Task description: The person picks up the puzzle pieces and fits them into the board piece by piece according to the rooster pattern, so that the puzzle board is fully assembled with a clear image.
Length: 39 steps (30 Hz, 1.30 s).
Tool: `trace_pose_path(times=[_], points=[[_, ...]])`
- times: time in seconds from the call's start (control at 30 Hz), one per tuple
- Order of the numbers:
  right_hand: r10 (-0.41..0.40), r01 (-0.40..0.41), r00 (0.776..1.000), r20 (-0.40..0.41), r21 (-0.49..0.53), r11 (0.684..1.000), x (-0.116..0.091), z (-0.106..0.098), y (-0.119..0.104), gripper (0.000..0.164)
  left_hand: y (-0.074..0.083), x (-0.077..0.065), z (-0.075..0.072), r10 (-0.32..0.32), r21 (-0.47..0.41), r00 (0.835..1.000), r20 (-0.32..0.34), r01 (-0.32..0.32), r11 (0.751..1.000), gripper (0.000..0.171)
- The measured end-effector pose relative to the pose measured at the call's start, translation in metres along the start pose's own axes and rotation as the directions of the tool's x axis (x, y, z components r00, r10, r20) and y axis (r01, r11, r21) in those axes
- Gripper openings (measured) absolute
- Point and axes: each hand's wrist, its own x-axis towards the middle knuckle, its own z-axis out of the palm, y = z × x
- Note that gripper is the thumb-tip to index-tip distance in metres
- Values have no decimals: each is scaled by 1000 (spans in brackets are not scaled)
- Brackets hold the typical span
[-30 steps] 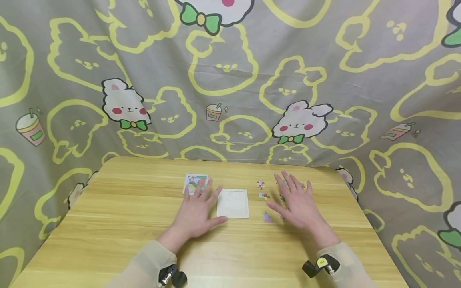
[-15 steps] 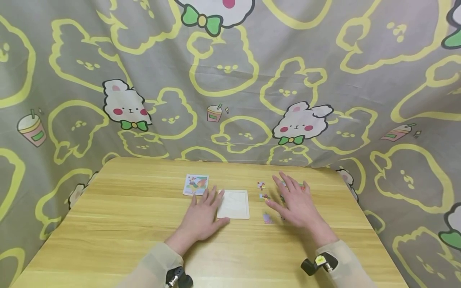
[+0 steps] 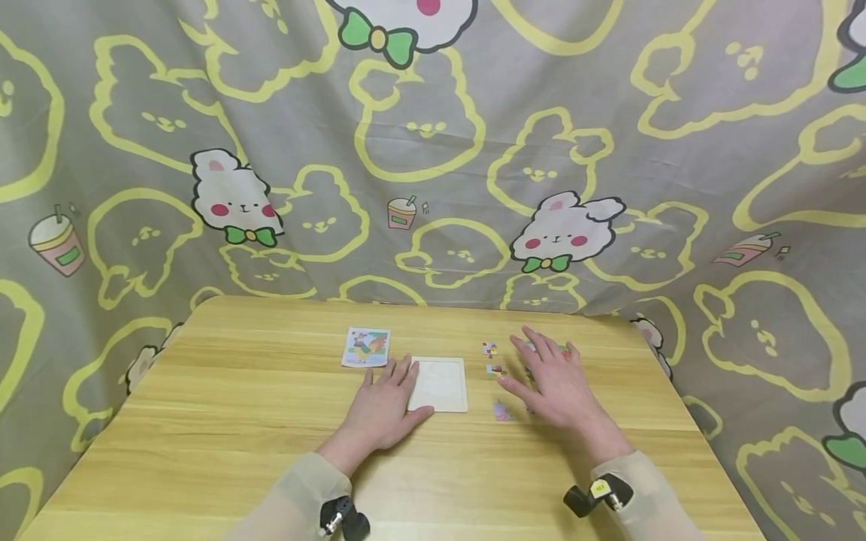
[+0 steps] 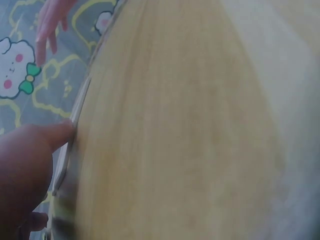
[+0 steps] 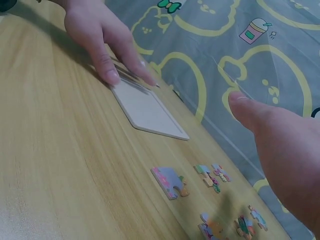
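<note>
A white square puzzle tray point(image 3: 440, 385) lies flat on the wooden table. My left hand point(image 3: 380, 407) rests at its left side, fingers straight, the thumb touching the lower left corner and the index finger the upper left. From the left wrist, the thumb point(image 4: 35, 155) shows against the tray's thin edge. My right hand point(image 3: 560, 387) hovers with spread fingers above several loose jigsaw pieces, hiding some of them, and holds nothing. A lilac piece point(image 5: 170, 182) lies nearest the tray. Further back are a green-and-pink piece point(image 5: 207, 176) and others.
Behind my left hand lies a square picture card point(image 3: 367, 347) with a colourful bird-like print. The wooden table point(image 3: 223, 406) ends at a grey patterned cloth point(image 3: 433, 150) that hangs behind and at both sides.
My left hand has moved right and nearer to me, off the picture card and onto the tray's left edge. My right hand has shifted only slightly left.
</note>
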Motion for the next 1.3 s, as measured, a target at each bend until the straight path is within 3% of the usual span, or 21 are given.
trace_pose_path(times=[0.63,0.9,1.3], points=[[1,-2,1000,25,44,999,5,10,9,80,2,2,6,-23,-16,1000,20,24,1000,87],[1,-12,997,77,145,989,15,17,16,83,3,1,0,-53,-69,995,86,59,996,88],[-14,-23,994,110,335,942,39,29,23,61,3,3,-3,-54,-107,992,111,66,992,89]])
